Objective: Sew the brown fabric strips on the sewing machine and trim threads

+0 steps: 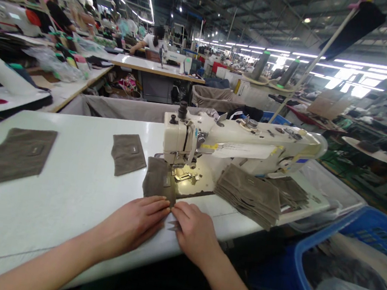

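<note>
A dark brown fabric piece [156, 178] with a small label patch lies flat at the sewing machine [243, 139], its right edge beside the needle and presser foot [178, 169]. My left hand [138, 220] rests at its near end, fingertips pinched on the corner. My right hand [195, 230] meets it there, thumb and forefinger closed on the same edge. Pointed metal blades, apparently thread snips [173, 226], stick out from under my right fingers; their handle is hidden in the palm.
Two similar brown pieces lie on the white table [74, 224], a smaller one [128, 155] and a larger one [19, 154]. A stack of brown pieces [251, 194] sits right of the needle. A blue basket [310, 253] stands at right. Beyond, a person [153, 41] sits near another machine.
</note>
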The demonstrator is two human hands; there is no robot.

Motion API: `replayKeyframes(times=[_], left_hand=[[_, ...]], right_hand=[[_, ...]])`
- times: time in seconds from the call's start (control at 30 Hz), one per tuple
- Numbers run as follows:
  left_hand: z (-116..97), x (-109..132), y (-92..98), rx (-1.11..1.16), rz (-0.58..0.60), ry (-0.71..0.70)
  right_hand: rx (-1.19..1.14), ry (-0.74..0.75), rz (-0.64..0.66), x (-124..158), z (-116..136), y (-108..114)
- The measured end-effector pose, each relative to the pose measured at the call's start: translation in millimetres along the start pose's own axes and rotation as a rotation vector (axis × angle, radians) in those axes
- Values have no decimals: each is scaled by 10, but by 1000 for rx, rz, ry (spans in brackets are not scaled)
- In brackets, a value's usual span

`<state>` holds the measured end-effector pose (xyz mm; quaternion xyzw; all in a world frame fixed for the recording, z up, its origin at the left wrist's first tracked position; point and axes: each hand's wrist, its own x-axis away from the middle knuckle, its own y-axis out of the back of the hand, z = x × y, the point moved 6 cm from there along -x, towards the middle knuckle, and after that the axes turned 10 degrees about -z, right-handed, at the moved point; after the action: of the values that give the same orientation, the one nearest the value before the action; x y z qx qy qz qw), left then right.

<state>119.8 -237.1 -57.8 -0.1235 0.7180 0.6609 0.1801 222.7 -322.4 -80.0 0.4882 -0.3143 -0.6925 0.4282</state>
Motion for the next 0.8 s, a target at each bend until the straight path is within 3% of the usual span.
replayKeyframes(times=[0.8], left_hand=[[618,-197,-41,57,-20,66]], right_hand=[[62,-69,-17,-460,-189,-78]])
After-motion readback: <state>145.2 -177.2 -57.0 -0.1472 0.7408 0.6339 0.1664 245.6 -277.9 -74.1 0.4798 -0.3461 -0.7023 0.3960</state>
